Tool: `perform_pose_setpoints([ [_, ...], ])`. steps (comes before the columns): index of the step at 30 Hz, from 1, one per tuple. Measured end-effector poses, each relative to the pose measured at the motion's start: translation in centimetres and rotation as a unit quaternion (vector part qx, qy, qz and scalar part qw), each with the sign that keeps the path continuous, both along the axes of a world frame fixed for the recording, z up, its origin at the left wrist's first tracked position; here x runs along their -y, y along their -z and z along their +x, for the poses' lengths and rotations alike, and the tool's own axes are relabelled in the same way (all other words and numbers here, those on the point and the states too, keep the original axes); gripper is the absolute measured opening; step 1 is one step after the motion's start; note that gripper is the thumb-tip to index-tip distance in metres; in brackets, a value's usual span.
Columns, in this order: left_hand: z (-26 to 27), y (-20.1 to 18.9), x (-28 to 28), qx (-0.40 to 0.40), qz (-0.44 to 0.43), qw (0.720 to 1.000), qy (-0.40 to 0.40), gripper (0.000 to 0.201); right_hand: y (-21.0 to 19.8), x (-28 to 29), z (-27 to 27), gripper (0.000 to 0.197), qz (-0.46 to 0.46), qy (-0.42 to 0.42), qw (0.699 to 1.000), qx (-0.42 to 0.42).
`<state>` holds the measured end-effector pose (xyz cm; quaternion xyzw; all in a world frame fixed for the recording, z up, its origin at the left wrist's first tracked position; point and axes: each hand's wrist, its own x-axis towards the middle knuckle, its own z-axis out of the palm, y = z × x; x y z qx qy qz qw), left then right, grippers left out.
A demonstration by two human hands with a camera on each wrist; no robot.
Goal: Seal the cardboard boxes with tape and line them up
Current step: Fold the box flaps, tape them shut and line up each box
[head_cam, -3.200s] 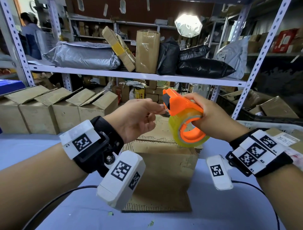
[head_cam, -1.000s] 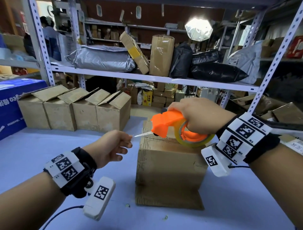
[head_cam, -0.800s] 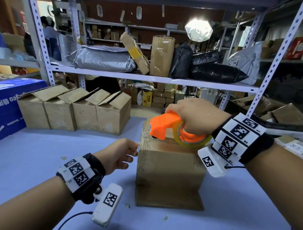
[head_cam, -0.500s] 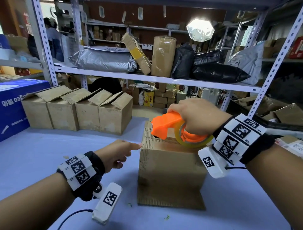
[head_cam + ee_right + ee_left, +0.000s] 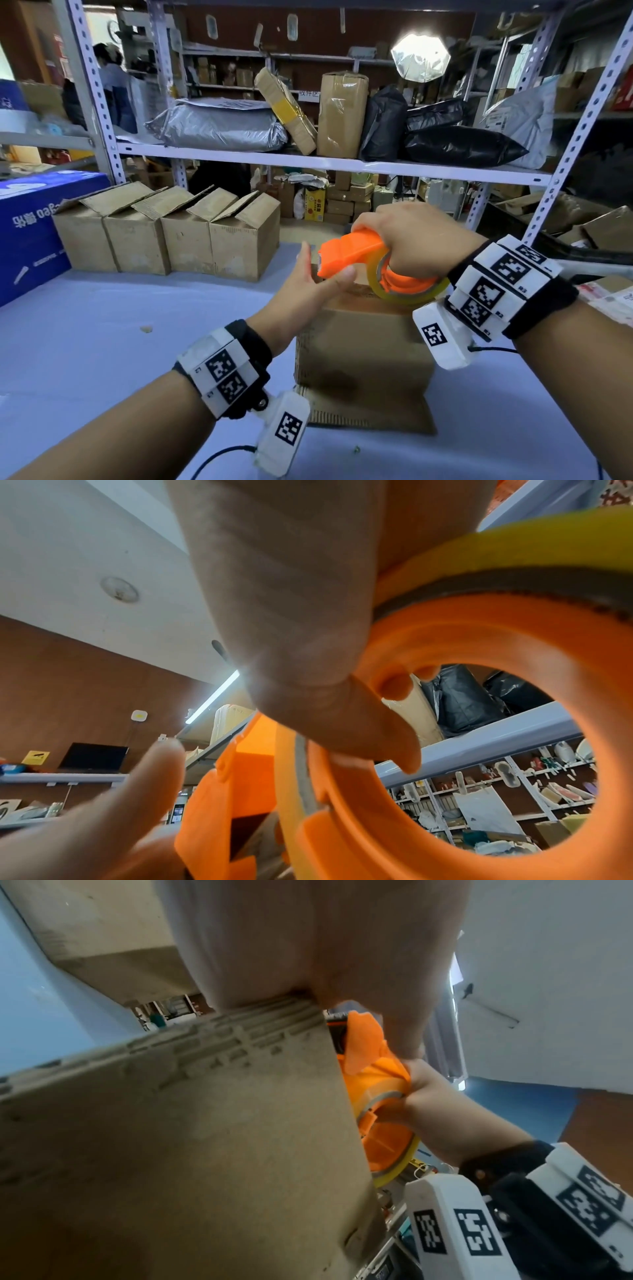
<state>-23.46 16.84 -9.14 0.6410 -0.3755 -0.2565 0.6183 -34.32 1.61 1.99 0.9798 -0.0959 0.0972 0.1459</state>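
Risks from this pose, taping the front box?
1. The left hand has its thumb right under the dispenser mouth, where the cutter probably sits; a pull could nick it.
2. Only the left hand touches the box, at its top edge; it may slide on the table.
3. I cannot tell whether the tape end is stuck down; it may lift.

Five cardboard boxes (image 5: 363, 346), one orange tape dispenser (image 5: 356, 255), two hands (image 5: 308, 291).

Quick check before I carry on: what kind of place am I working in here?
Most likely a parcel storeroom or small warehouse: perforated grey metal shelving loaded with grey and black plastic mailer bags, a row of four brown cardboard boxes on the blue worktable.
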Motion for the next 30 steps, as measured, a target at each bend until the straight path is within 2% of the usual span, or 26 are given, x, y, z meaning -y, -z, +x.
perform_pose_setpoints([
  [1, 0.1, 0.2, 0.0, 0.011, 0.007, 1.000, -0.003, 0.125, 0.0, 0.0, 0.0, 0.060, 0.003, 0.001, 1.000, 0.003],
  [2, 0.1, 0.4, 0.1, 0.021, 0.008, 1.000, -0.007, 0.114, 0.1, 0.1, -0.1, 0.060, 0.005, 0.002, 1.000, 0.005],
  [4, -0.1, 0.4, 0.2, 0.039, 0.013, 0.999, 0.006, 0.074, 0.2, 0.1, -0.2, 0.061, 0.005, 0.002, 1.000, 0.011],
  [5, -0.2, 0.2, 0.1, 0.062, 0.015, 0.998, 0.007, 0.067, 0.2, 0.1, -0.3, 0.061, 0.004, 0.001, 1.000, 0.013],
  [6, -0.3, 0.0, 0.1, 0.092, 0.022, 0.996, 0.003, 0.067, 0.2, 0.1, -0.3, 0.061, 0.004, -0.001, 1.000, 0.014],
  [9, -0.1, -0.7, 0.0, 0.223, 0.088, 0.970, 0.031, 0.087, 0.2, 0.1, -0.4, 0.061, -0.001, -0.009, 1.000, 0.009],
  [11, -0.1, -1.3, -0.2, 0.322, 0.169, 0.930, 0.049, 0.082, 0.1, -0.1, -0.5, 0.060, -0.018, -0.012, 1.000, 0.003],
  [15, 0.1, -1.8, -0.3, 0.436, 0.273, 0.857, 0.022, 0.111, -0.1, -0.6, -0.3, 0.062, -0.071, -0.014, 0.997, -0.029],
  [17, 0.1, -2.1, -0.3, 0.464, 0.306, 0.831, 0.014, 0.118, -0.4, -0.8, -0.3, 0.064, -0.089, -0.018, 0.995, -0.047],
  [22, -0.4, -2.7, -0.3, 0.504, 0.353, 0.788, 0.005, 0.118, -0.9, -0.7, -0.8, 0.066, -0.128, -0.016, 0.989, -0.074],
  [30, -0.3, -2.7, -0.3, 0.526, 0.358, 0.771, 0.018, 0.114, -1.1, -0.9, -1.5, 0.061, -0.145, -0.001, 0.985, -0.094],
])
